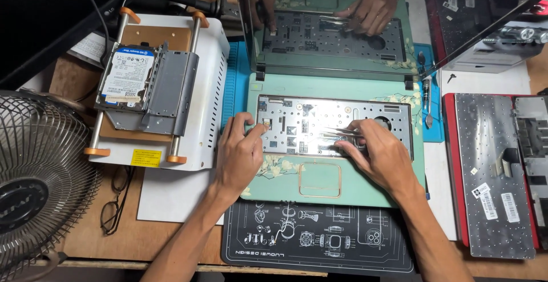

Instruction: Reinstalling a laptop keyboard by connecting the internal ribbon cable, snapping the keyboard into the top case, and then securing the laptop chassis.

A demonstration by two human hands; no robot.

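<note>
**Tweezers in the open keyboard bay of the green laptop**

Person leans over a mint-green laptop (337, 188) with its keyboard out, so the bare metal keyboard tray (319, 125) is exposed. Laptop sits mid-bench on a dark printed work mat (317, 239), lid up at the far side; the glossy screen (342, 19) mirrors both hands.

Right hand (379, 156): fingers pinched narrow on a pair of metal tweezers (339, 133), tips aimed left and lying low over the middle of the tray. Hand rests on the tray's near edge, looks like it's braced there for fine control. Can't make out what the tips are on, too small.

Left hand (240, 153): on the left end of the palm rest, fingers curled, fingertips pressing at the tray's left corner. Holds nothing I can see. Reads as pinning the chassis down so it doesn't slide while the tweezers work.

Around it:
- Left: white heating/separator-type box (214, 88) with orange-capped rails; a hard drive (125, 76) in a grey metal caddy (168, 91) is parked on top, out of the working area.
- Far left, near edge: wire-cage fan (40, 185). Glasses (117, 202) folded on the wood just beside it.
- Right: a removed keyboard (494, 173) lying back-side up on a red laptop (451, 162), well apart from the hands.
- Between the green laptop and the red one: a few small tools (427, 102) on the blue mat (234, 76), within right-hand reach.
</note>
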